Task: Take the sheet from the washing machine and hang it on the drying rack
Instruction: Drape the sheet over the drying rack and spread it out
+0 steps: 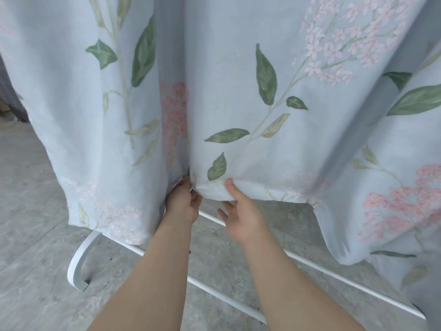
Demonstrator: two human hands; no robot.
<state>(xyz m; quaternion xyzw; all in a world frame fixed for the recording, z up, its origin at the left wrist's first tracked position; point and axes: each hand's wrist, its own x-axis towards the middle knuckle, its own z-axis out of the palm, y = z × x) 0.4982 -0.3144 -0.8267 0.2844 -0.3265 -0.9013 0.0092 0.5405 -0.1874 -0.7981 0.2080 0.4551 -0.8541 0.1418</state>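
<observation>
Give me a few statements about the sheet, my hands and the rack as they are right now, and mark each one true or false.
1. The sheet hangs down in long folds. True.
2. The sheet is plain white. False: it is pale blue, printed with green leaves and pink flowers.
3. The left hand and the right hand are both at the sheet's lower hem. True.
4. The drying rack has a black base. False: its base is white.
5. The right hand is well away from the sheet. False: its thumb lies on the front of the hem.
</observation>
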